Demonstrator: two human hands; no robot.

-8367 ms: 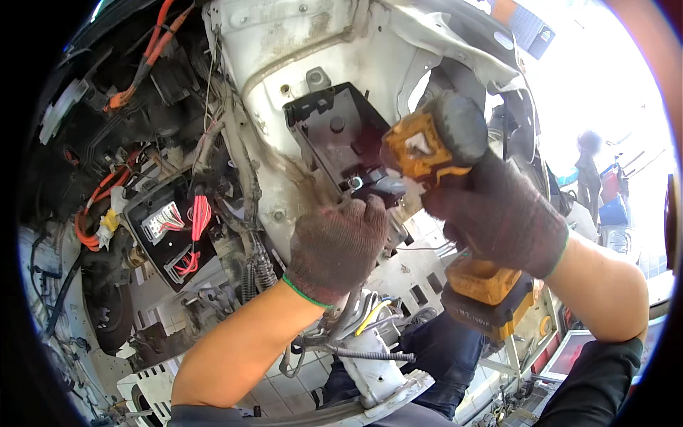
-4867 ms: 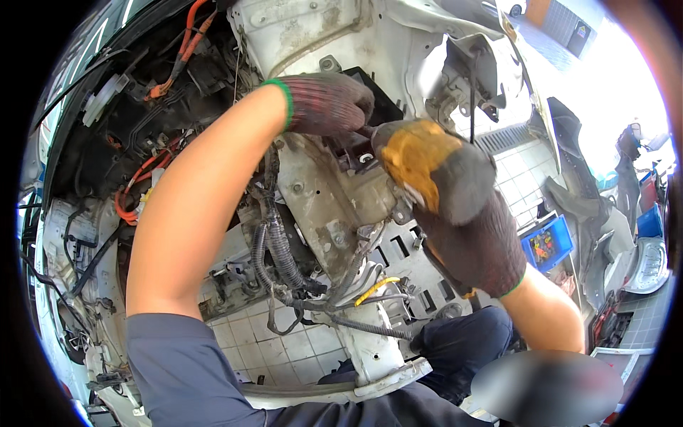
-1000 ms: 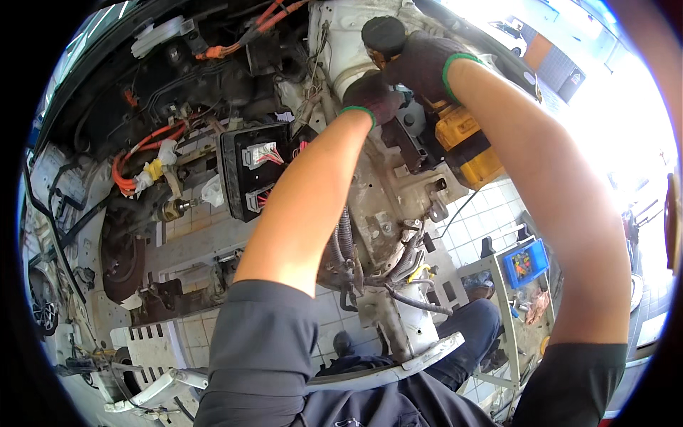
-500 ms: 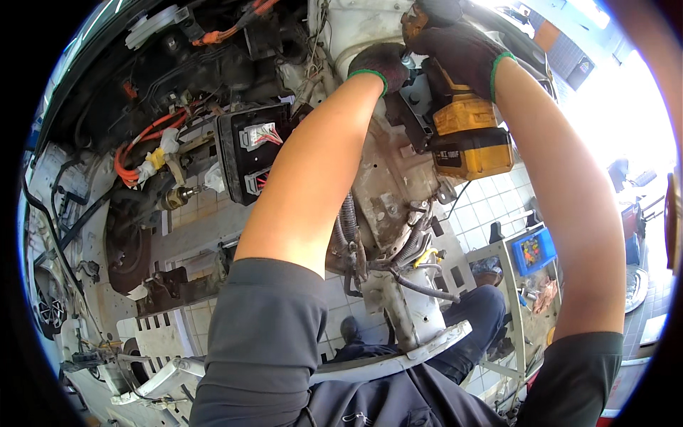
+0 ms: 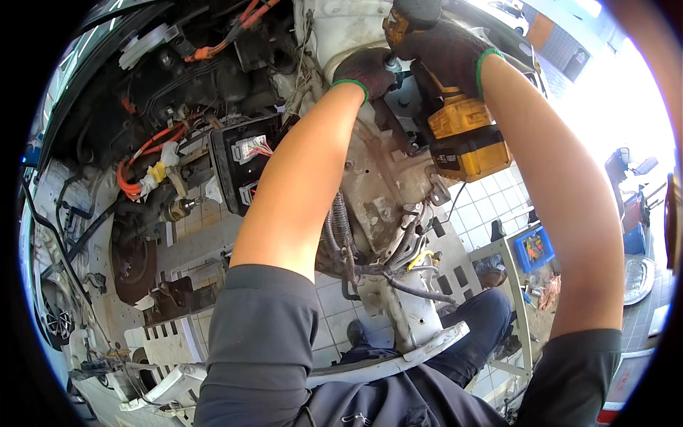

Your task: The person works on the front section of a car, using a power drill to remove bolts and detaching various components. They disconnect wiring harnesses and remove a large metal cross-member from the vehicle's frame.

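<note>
Right hand (image 5: 449,58) grips a yellow power tool (image 5: 455,118) with lettered battery (image 5: 472,154).

Both arms reach forward, the left forearm (image 5: 302,171) slanting up and inward from a dark sleeve (image 5: 263,327) that ends near the elbow, the right forearm (image 5: 551,164) rising from its own dark sleeve (image 5: 580,370) and leaning inward toward the left. The left hand (image 5: 363,71), in a dark knit glove with a green cuff at the wrist, is turned back outward with its fingers curled inward. Just beside it, the similarly gloved right hand (image 5: 445,57) is wrapped in a firm grip, its back facing up.
</note>
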